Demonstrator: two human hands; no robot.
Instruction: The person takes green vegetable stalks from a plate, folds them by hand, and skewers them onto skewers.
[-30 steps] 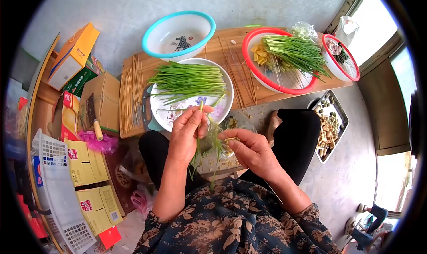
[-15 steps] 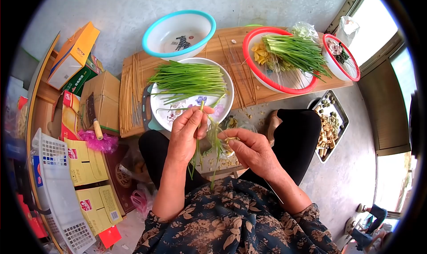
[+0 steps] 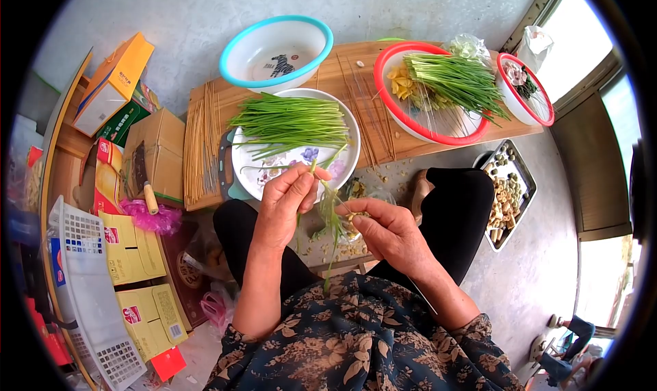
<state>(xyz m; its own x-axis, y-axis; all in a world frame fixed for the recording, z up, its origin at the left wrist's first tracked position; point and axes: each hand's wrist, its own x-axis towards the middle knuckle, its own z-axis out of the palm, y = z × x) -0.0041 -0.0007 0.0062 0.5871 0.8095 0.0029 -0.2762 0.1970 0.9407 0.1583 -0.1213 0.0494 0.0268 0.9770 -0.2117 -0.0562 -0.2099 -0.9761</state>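
My left hand [image 3: 291,198] pinches a few green chives [image 3: 331,216] between thumb and fingertips. A short folded end pokes up above the fingers, and the loose leaves hang down between my hands. Close beside it on the right, my right hand [image 3: 389,228] is closed round a thin skewer [image 3: 422,296], whose tail shows under the wrist and whose point reaches toward the hanging leaves. Just beyond both hands, a white plate [image 3: 349,159] with a purple flower print holds a thick pile of chives [image 3: 291,124].
Bamboo skewers [image 3: 202,144] lie on the wooden table [image 3: 356,83]. Behind the plate stands a blue-rimmed basin [image 3: 276,48]; a red-rimmed basin [image 3: 438,139] with more chives is at right. A metal tray [image 3: 503,213] of skewered food sits lower right. Boxes [image 3: 156,155] and a knife [image 3: 146,185] are left.
Fewer chive leaves dangle below my left hand, and they hang closer together. The left hand has shifted very slightly; my right hand stays almost in place.
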